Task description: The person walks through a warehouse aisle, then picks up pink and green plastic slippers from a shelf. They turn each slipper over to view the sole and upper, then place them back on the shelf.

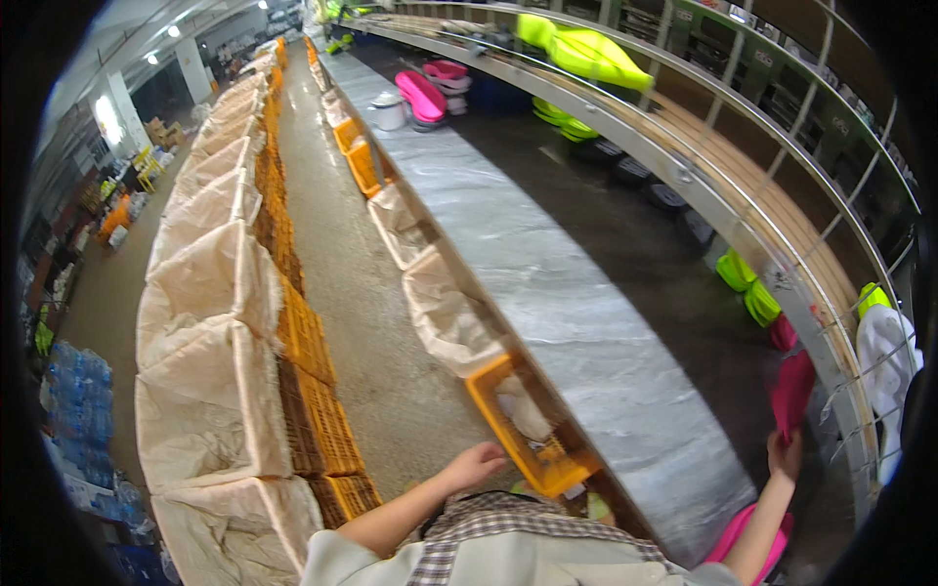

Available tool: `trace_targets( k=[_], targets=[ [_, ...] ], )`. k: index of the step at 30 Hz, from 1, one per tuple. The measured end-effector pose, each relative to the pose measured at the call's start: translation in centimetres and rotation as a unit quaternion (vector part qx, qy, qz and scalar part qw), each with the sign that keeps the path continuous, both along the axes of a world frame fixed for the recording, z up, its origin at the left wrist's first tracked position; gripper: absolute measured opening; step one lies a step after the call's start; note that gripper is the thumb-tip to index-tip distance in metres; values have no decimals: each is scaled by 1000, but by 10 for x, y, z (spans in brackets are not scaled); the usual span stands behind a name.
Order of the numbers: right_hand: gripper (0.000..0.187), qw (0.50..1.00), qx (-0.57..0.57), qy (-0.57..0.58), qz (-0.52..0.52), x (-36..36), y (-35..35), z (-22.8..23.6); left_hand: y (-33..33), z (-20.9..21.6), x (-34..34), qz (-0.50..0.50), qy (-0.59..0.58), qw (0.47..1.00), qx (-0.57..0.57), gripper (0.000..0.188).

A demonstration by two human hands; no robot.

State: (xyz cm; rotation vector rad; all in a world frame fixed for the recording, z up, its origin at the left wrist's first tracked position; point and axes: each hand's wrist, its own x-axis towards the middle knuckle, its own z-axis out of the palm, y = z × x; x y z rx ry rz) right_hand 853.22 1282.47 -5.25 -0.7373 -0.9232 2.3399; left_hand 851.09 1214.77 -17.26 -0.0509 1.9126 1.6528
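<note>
My right hand (784,455) is raised over the dark surface at the right, its fingers closed on the end of a dark pink shoe-shaped piece (793,386). The piece is slightly blurred. Another bright pink piece (741,535) lies below, partly behind my right forearm. My left hand (475,465) hangs low by the rim of an orange crate (547,479); its fingers look loosely stretched, with nothing in them. Neon yellow pieces (750,288) lie just beyond the pink one along the dark surface.
A long grey marbled ledge (557,283) runs away from me, with a white tub (388,111) and pink pieces (420,96) far along it. A metal-railed shelf (703,127) curves along the right. Cloth-lined crates (200,391) line the aisle at left.
</note>
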Motion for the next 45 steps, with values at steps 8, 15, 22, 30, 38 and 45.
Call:
trace_targets(
  k=[8, 15, 22, 30, 38, 45],
  targets=[
    [63, 973, -17, 40, 225, 22, -379, 76, -19, 87, -62, -96, 161, 948, 259, 62],
    [82, 859, 349, 104, 360, -14, -585, 76, -58, 163, -51, 232, 71, 849, 469, 57],
    [35, 718, 519, 259, 385, -41, -626, 85, -121, 153, -49, 217, 85, 774, 588, 61],
    [21, 707, 413, 287, 497, -43, -639, 100, -121, 143, -27, 199, 29, 764, 613, 62],
    [24, 735, 383, 244, 503, -39, -635, 89, -109, 127, -16, 170, -104, 740, 643, 58],
    [26, 746, 367, 231, 505, -34, -630, 86, -102, 129, -13, 151, -139, 708, 676, 55]
  ],
)
